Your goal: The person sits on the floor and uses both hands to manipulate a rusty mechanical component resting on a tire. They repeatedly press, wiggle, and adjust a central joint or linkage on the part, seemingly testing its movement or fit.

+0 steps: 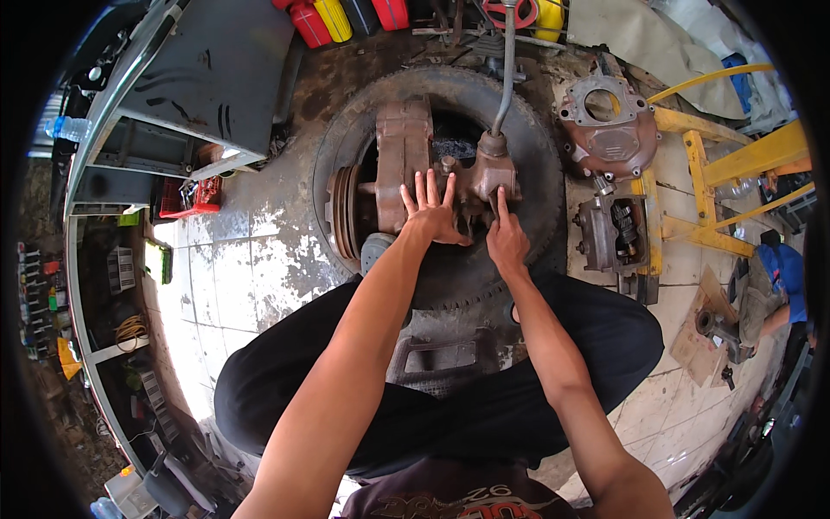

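Note:
A rusty brown gearbox (406,138) lies across a black tyre (346,121) in front of me. My left hand (430,214) is spread flat on its near side, fingers apart and holding nothing. To the right, my right hand (508,240) is closed with the index finger stretched forward against the housing. A narrow dark piece (494,204) shows beside that finger; its kind is hidden by the hand. From the housing's right part rises a long grey gear lever (508,69). A grooved pulley-like drum (344,212) sits at the gearbox's left end.
On the right are a bell housing (609,143), an opened gear case (612,229) and a yellow metal frame (700,186). At far right a co-worker's hand (776,318) is near a metal part on cardboard (699,346). A grey metal cabinet (207,78) stands left, by a red tray (206,197).

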Tool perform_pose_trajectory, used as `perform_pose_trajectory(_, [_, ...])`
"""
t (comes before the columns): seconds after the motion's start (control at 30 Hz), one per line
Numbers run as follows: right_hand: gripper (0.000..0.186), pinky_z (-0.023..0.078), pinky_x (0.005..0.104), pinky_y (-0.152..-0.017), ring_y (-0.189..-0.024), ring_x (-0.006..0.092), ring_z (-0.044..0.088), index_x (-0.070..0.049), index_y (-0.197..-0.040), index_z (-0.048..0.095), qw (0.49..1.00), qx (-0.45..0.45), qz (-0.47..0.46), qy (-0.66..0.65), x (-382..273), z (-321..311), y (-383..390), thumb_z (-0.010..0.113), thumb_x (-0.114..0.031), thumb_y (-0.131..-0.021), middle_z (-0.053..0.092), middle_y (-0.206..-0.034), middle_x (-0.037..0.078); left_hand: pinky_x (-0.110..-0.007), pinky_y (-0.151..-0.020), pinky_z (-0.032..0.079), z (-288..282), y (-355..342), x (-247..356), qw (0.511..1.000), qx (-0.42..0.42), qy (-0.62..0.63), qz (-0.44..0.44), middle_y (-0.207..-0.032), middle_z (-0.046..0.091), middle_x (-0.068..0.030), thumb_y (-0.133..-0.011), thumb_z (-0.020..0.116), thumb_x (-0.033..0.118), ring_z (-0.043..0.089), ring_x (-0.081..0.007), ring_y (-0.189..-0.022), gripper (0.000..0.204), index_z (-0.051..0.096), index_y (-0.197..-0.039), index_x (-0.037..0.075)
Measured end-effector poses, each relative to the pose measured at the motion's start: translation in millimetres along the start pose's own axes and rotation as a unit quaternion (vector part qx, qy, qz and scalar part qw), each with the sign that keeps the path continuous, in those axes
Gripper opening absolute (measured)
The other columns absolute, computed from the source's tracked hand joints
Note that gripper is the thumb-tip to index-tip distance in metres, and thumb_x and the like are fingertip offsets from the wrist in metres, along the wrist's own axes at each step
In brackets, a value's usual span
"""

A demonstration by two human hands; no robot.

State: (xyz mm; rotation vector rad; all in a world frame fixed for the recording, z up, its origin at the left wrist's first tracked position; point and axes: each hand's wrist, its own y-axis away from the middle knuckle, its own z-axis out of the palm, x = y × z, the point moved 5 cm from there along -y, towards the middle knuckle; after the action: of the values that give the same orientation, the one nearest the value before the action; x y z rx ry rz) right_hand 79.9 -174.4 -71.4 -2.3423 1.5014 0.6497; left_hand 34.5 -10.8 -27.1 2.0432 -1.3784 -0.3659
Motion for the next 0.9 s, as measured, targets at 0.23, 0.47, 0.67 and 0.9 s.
perform_pose_trajectory(0.23, [0.079,0.053,0.0519,-0.062,-0.07,0.0386,0.066,-0.033,-0.155,0.013,0.993,-0.089,0.033,0.074,-18.0,-0.1,-0.1,0.056,-0.02,-0.09,0.065,-0.085,0.017,-0.072,-0.105,-0.008,-2.9,-0.9,4.8,1.0,-0.004,0.002,0.008,-0.156,-0.017,-0.0297,-0.055,0.076,0.074,-0.021,-0.0494,-0.142,0.147,-0.015,-0.154,0.014])
perform_pose_trajectory(0.47, [0.081,0.053,0.0528,-0.061,-0.07,0.0395,0.067,-0.03,-0.155,0.012,0.992,-0.103,0.024,0.068,-16.5,1.3,0.6,0.056,-0.017,-0.089,0.066,-0.081,0.019,-0.072,-0.106,-0.007,0.2,2.1,-1.1,1.0,0.004,-0.002,0.001,-0.156,-0.016,-0.0296,-0.055,0.074,0.076,-0.02,-0.0492,-0.142,0.147,-0.014,-0.154,0.014])
perform_pose_trajectory(0.67, [0.082,0.053,0.0523,-0.061,-0.067,0.0393,0.067,-0.028,-0.156,0.012,0.998,-0.05,-0.009,0.032,-23.6,-1.5,-17.0,0.055,-0.013,-0.088,0.067,-0.081,0.019,-0.072,-0.106,-0.007,9.2,4.7,-2.5,1.0,0.018,0.003,0.009,-0.156,-0.016,-0.0295,-0.055,0.073,0.078,-0.02,-0.0485,-0.143,0.147,-0.014,-0.154,0.014])
perform_pose_trajectory(0.9, [0.085,0.052,0.051,-0.06,-0.068,0.0385,0.067,-0.029,-0.156,0.01,0.996,-0.074,0.019,0.037,-19.0,2.5,-17.5,0.057,-0.013,-0.087,0.068,-0.08,0.019,-0.073,-0.105,-0.008,1.4,-0.3,1.5,1.0,0.002,0.005,0.012,-0.157,-0.015,-0.0293,-0.055,0.073,0.078,-0.02,-0.0498,-0.142,0.147,-0.014,-0.154,0.013])
